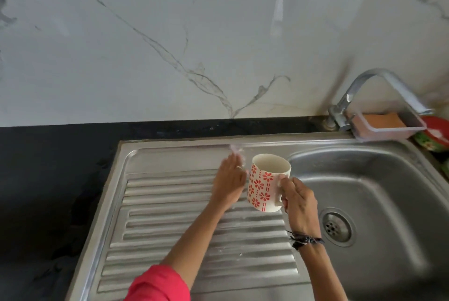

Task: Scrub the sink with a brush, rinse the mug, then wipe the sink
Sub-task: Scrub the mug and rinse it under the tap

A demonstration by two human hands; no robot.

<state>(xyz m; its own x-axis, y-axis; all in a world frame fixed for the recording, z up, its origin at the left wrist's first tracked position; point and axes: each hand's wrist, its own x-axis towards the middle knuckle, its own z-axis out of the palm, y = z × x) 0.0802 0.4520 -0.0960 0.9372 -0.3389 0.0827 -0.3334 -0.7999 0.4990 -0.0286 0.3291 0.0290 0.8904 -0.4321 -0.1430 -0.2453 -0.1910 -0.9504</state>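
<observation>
1. The right hand [300, 203] holds the mug [267, 183] by its handle; the fingers are curled round the handle and the thumb lies on top of it, near the rim.
2. The mug is white with red flowers and dashes. It is lifted in the air and leans a little to the left, with its mouth open upward. It hangs over the inner edge of the drainboard [194, 232], just beside the basin [369, 179].
3. The right forearm comes up from the bottom edge, almost straight, with a dark thread band [305, 240] round the wrist.
4. The left hand [229, 183] is released and holds nothing. Its fingers are straight and point up toward the wall, with a ring on one finger. The fingertips are blurred, so I cannot tell if they touch the steel.
5. This hand is just beside the left side of the mug; whether it touches the mug is not clear.
6. The left arm crosses the ribbed drainboard at a slant from the lower left, and a pink sleeve [158, 285] covers its upper part.
7. The tap [379, 89] stands at the back right corner of the sink, and beside it is a clear tray with a brown sponge [384, 119].
</observation>
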